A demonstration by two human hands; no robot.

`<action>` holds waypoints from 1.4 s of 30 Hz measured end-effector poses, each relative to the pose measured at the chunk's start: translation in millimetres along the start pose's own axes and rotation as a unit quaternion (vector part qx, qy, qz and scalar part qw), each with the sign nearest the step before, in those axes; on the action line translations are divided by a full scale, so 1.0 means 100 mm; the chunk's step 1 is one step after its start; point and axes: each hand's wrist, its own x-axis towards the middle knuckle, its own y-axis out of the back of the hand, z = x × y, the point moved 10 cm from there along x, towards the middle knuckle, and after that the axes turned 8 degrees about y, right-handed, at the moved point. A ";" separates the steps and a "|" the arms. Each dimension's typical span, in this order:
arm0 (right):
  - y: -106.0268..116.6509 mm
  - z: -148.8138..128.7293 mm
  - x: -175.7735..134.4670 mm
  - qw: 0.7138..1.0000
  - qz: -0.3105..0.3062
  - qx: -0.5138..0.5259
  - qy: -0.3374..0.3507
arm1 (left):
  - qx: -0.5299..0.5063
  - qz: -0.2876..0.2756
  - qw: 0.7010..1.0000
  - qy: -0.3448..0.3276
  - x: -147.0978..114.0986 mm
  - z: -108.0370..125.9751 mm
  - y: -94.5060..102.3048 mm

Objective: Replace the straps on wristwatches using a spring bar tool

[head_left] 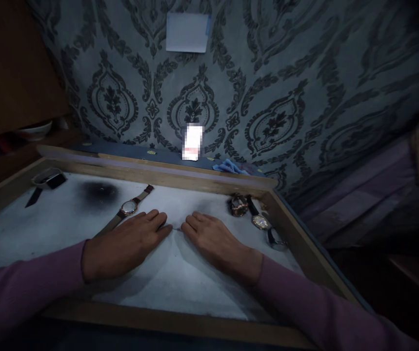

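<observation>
Wristwatch with taupe strap (129,207) lies left of centre, just beside left hand (132,243). Wooden tray (180,181), whitish base; dim room, patterned wallpaper (275,122) behind. Counts: one white card (187,33) top centre; one blue cloth (230,166) right of centre; one dark watch (56,180) left; three watches (260,222) right. Left hand, right hand (212,241): fingers curled, tiny thin item (176,228) between fingertips, frame centre; whether gripped, cannot tell.

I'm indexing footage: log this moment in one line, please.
left hand: beside watch; right hand: facing left hand; between them: thin item, unidentifiable; around: wooden tray
</observation>
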 end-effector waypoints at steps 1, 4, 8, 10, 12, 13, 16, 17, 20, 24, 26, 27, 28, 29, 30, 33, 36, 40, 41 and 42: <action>0.00 0.00 0.00 1.000 0.000 0.005 -0.003 | 0.000 -0.001 1.000 0.000 0.00 0.00 0.00; 0.02 0.02 -0.01 1.000 -0.003 0.017 -0.011 | -0.003 -0.001 1.000 -0.003 0.00 0.01 0.00; 0.03 0.02 -0.03 0.999 -0.006 0.032 -0.015 | 0.002 0.000 1.000 -0.003 -0.01 0.02 0.00; 0.03 0.03 -0.03 0.999 -0.004 0.037 -0.018 | 0.001 -0.001 1.000 -0.003 -0.01 0.02 0.00; 0.03 0.03 -0.03 0.999 -0.004 0.042 -0.020 | -0.003 -0.001 1.000 -0.003 -0.01 0.01 0.00; 0.02 0.03 -0.03 0.999 -0.004 0.044 -0.021 | -0.005 -0.001 1.000 -0.004 -0.01 0.01 -0.01; 0.02 0.03 -0.03 0.999 -0.005 0.049 -0.022 | -0.007 -0.004 1.000 -0.005 0.00 0.01 -0.02; 0.01 0.03 -0.03 0.999 -0.005 0.050 -0.022 | -0.006 -0.006 1.000 -0.004 0.00 0.01 -0.02; 0.00 0.03 -0.03 0.998 -0.012 0.052 -0.021 | -0.001 -0.008 1.000 -0.001 0.00 0.01 -0.02; 0.00 0.04 -0.03 0.998 -0.016 0.054 -0.024 | -0.002 -0.015 1.000 0.007 0.00 0.00 -0.02; 0.00 0.04 -0.03 0.998 -0.016 0.057 -0.025 | -0.003 -0.016 1.000 0.008 0.00 0.00 -0.02; 0.00 0.04 -0.03 0.998 -0.015 0.059 -0.026 | -0.004 -0.016 1.000 0.007 0.00 0.00 -0.03; 0.00 0.04 -0.03 0.998 -0.013 0.060 -0.027 | -0.004 -0.016 1.000 0.005 0.01 0.00 -0.03; -0.01 0.04 -0.03 0.998 -0.012 0.061 -0.027 | -0.003 -0.015 1.000 0.004 0.01 0.00 -0.04; -0.01 0.04 -0.03 0.998 -0.011 0.061 -0.029 | -0.004 -0.015 1.000 0.002 0.01 0.00 -0.04; -0.03 0.05 -0.03 0.997 -0.015 0.063 -0.041 | -0.007 -0.016 1.000 0.001 0.01 -0.01 -0.05; -0.04 0.07 -0.04 0.996 -0.018 0.073 -0.057 | -0.006 -0.012 1.000 0.001 0.01 -0.02 -0.05; -0.03 0.09 -0.03 0.994 -0.019 0.083 -0.063 | -0.007 -0.007 1.000 -0.001 0.00 -0.02 -0.04; -0.03 0.09 -0.03 0.994 -0.020 0.085 -0.064 | -0.009 -0.009 1.000 -0.001 -0.01 -0.02 -0.03; -0.03 0.10 -0.03 0.994 -0.023 0.087 -0.065 | -0.012 -0.009 1.000 -0.001 -0.01 -0.02 -0.03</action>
